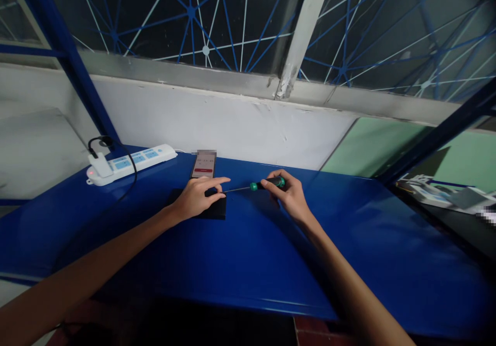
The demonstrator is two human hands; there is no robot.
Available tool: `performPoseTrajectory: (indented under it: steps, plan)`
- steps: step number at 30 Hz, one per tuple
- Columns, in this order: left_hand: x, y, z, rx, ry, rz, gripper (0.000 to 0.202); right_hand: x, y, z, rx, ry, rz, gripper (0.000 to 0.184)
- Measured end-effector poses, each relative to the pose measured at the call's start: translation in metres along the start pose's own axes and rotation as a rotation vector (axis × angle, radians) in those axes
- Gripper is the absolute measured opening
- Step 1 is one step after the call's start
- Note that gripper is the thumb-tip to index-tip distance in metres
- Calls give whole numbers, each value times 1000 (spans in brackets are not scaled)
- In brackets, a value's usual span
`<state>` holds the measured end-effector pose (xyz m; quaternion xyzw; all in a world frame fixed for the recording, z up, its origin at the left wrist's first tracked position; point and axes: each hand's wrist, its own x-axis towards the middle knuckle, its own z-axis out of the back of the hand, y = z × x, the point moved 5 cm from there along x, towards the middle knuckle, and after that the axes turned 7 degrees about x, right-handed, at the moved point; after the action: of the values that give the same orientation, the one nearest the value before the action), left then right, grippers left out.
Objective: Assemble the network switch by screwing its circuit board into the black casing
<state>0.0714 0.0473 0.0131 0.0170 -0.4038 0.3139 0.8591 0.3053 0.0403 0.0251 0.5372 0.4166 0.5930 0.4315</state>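
A screwdriver [267, 184] with a green and black handle is held in my right hand [285, 190], its fingers closed around the handle. The thin shaft points left and lies almost level. Its tip ends by the thumb of my left hand [201, 196]. My left thumb and index finger are spread apart, and the other fingers are partly hidden. Under that hand sits a flat black box-like object [217, 211], largely covered by the hand. Whether anything small is at the screwdriver tip cannot be made out.
A phone [203, 165] with a lit screen lies behind my left hand. To the left, a white power strip [134, 164] carries a plug and black cable. Blue frame posts [77, 72] rise from the blue table [248, 263]. Assorted items [445, 193] lie at the far right.
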Motion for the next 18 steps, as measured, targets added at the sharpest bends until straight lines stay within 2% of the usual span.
performPoseTrajectory:
  steps: [14,18]
  plan:
    - [-2,-5,-5,5,49,-51,31,-1,0,0,-9,39,24,30]
    - [-1,-6,-6,18,109,-54,37,-1,-1,-2,11,34,-1,30]
